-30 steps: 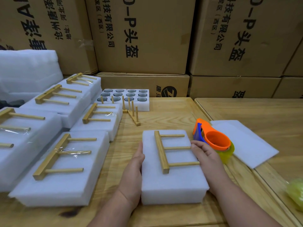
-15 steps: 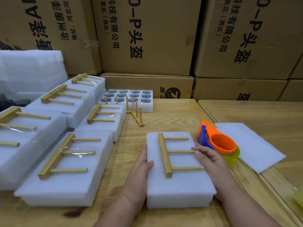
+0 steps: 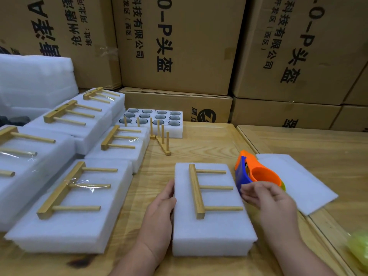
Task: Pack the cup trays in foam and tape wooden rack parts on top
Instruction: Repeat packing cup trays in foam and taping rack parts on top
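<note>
Lifted off the foam block [image 3: 213, 232] since a moment ago, the right hand [image 3: 268, 198] hovers loosely open beside the tape dispenser [image 3: 256, 174], while the left hand [image 3: 159, 214] rests flat-fingered against the block's left side, holding nothing.

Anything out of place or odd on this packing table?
One wooden rack part stands pegs-up on the bare table beside the open cup tray, not laid on foam. Otherwise nothing stands out.

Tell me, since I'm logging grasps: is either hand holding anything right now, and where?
Nothing is gripped. The left hand rests flat against the left side of the foam block. The right hand hovers by the tape dispenser, fingers loosely curled.
</note>
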Available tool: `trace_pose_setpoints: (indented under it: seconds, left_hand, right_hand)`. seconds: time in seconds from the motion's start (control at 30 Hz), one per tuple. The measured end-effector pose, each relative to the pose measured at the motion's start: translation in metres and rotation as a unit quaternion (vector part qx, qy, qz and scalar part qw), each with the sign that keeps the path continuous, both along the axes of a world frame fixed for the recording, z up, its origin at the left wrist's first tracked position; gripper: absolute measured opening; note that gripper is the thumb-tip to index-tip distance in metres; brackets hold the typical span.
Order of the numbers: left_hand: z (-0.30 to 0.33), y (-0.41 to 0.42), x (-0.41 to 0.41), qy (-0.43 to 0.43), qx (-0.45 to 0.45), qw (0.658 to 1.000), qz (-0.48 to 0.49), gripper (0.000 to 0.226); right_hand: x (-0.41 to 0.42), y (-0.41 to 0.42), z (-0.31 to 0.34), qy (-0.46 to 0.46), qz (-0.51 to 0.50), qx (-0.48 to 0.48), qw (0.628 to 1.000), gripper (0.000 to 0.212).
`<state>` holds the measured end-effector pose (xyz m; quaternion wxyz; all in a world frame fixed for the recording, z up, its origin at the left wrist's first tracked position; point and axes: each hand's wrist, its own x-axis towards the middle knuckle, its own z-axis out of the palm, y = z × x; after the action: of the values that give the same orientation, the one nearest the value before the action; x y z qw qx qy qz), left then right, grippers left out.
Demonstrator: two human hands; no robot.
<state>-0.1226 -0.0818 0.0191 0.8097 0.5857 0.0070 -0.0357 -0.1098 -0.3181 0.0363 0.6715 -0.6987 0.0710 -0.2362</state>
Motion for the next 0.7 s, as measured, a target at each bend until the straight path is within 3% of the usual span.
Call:
trace_pose_setpoints:
  seconds: [0.1,0.17,0.3,0.4,0.47,0.57,0.7]
  left_hand:
    - [0.002,0.000,-0.001,-0.011,-0.018,1.000,0.001,0.052]
    - [0.001,0.001,0.001,-0.015,-0.027,1.000,0.007,0.054]
    - [-0.004,0.002,0.006,-0.007,-0.032,0.999,0.020,0.049]
    - [-0.004,0.001,0.008,0.003,-0.052,0.998,0.037,0.054]
    - [-0.001,-0.001,0.007,0.008,-0.059,0.997,0.050,0.061]
    - [0.006,-0.002,0.003,-0.003,-0.047,0.998,0.050,0.044]
    - [0.003,0.001,0.006,0.044,-0.089,0.993,0.064,0.032]
  right_hand:
    - [0.011,-0.018,0.024,-0.045,-0.103,-0.076,0.991,0.019]
    - [0.029,-0.029,0.041,0.021,-0.109,-0.206,0.972,0.021]
    - [0.061,-0.031,0.064,0.259,0.001,-0.463,0.848,0.049]
    - [0.068,-0.023,0.060,0.325,0.027,-0.546,0.771,0.047]
    - [0.067,-0.020,0.054,0.319,0.045,-0.558,0.764,0.051]
    - [0.066,-0.021,0.046,0.298,0.040,-0.558,0.773,0.069]
    - [0.069,-0.029,0.046,0.294,-0.003,-0.557,0.777,0.036]
